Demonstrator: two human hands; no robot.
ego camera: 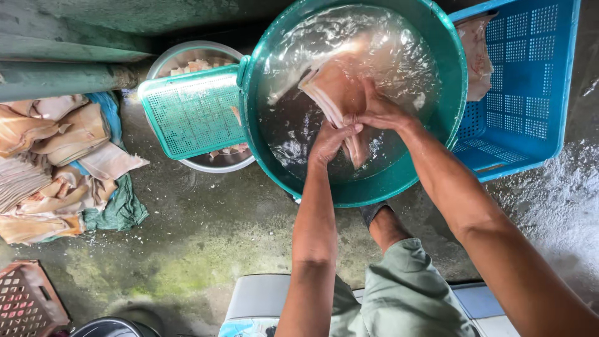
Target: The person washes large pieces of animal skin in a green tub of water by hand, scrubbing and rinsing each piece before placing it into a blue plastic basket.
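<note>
A big teal tub [399, 181] full of water stands in front of me. Both my hands are down in it on a pale pink slab of raw meat [337, 90]. My left hand [331, 140] grips the slab's near edge. My right hand [382, 112] clasps it from the right, fingers wrapped over the same edge. The water around the slab is rippled and shiny.
A blue plastic crate [530, 93] with another slab [475, 56] stands at the right. A teal perforated tray [190, 112] lies over a metal basin [218, 161] left of the tub. More slabs [56, 162] pile on a cloth at far left. A brown crate [25, 302] sits bottom left on wet concrete.
</note>
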